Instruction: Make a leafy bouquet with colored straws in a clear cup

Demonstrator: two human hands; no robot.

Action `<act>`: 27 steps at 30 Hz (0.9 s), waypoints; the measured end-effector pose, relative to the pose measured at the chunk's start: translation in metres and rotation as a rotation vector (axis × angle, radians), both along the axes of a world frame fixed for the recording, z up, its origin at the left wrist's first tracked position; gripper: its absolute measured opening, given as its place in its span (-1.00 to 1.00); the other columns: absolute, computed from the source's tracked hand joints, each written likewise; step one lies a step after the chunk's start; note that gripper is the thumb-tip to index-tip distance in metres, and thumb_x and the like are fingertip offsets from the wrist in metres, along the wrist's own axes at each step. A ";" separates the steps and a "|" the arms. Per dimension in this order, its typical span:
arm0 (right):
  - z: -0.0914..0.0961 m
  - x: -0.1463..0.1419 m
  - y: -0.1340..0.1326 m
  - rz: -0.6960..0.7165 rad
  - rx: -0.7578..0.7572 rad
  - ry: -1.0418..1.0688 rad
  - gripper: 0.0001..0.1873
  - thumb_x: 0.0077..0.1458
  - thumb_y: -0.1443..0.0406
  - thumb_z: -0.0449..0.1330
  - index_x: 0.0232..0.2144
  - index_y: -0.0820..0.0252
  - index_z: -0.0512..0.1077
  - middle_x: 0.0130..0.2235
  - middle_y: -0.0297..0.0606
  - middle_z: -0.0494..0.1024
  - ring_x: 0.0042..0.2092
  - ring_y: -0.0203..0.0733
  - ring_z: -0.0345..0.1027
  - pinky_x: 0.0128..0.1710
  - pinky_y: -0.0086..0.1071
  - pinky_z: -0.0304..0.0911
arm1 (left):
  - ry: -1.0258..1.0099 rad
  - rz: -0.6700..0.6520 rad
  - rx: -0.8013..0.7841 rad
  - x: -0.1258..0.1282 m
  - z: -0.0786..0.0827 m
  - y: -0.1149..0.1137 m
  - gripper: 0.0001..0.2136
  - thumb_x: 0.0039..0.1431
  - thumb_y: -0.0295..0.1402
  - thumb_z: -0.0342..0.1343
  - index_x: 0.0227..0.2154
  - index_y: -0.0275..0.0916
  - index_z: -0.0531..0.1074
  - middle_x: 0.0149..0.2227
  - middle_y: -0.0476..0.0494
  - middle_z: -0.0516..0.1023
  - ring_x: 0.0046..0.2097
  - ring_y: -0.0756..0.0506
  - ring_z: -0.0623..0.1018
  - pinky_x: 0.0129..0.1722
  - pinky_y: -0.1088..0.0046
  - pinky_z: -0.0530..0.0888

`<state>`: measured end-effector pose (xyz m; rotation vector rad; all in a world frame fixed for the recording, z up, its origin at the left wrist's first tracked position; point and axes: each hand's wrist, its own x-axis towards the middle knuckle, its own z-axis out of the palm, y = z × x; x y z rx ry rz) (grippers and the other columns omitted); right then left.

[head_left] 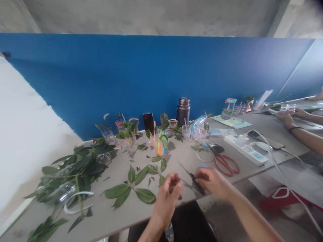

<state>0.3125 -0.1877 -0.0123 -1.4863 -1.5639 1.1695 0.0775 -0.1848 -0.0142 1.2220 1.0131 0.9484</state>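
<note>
My right hand point(211, 182) is closed around the black handle of a pair of slim scissors point(197, 185), low over the table's front edge. The thin metal blade points away to the left; a second blade is blurred. My left hand point(167, 198) is beside it, fingers loosely curled, thumb apart, nothing visible between them. Left of that hand lie a sprig of broad green leaves point(131, 186) and a smaller sprig point(159, 166), with cut leaf scraps around them. Red-handled scissors point(227, 164) rest on the table to the right of my hands.
A leafy pile point(83, 164) covers the table's left side. Cups with coloured straws point(158, 148), a phone point(148, 121) and a dark flask point(183, 112) stand along the back. A power strip point(248, 151) with cables lies right. Another person's hands point(287, 117) work at far right.
</note>
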 end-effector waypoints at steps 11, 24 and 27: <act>-0.001 -0.061 -0.028 0.250 0.119 0.214 -0.71 -0.03 0.37 0.17 -0.23 0.25 0.58 -0.39 -0.38 0.44 -0.36 -0.29 0.18 -0.35 -0.45 0.12 | 0.150 0.051 0.096 0.009 0.004 -0.011 -0.47 0.20 0.10 0.21 -0.05 -0.30 0.64 -0.02 -0.37 0.71 0.03 -0.33 0.66 0.12 0.13 0.54; -0.016 -0.048 -0.011 0.160 -0.060 0.337 -0.54 -0.14 -0.01 0.49 -0.39 0.27 0.61 -0.46 -0.33 0.52 -0.41 -0.29 0.26 -0.39 -0.42 0.22 | 0.280 0.026 0.195 -0.012 0.020 -0.013 -0.71 0.25 -0.16 0.19 -0.13 -0.21 0.67 -0.14 -0.22 0.72 -0.17 -0.19 0.65 -0.12 0.33 0.53; -0.017 -0.045 -0.013 0.101 -0.084 0.395 -0.45 -0.17 -0.07 0.52 -0.33 0.27 0.62 -0.46 -0.28 0.53 -0.43 -0.28 0.26 -0.43 -0.41 0.18 | 0.379 0.225 0.284 -0.039 0.024 0.007 -0.80 0.18 -0.24 0.17 -0.47 -0.19 0.59 -0.43 -0.11 0.63 -0.35 -0.11 0.55 -0.30 0.42 0.44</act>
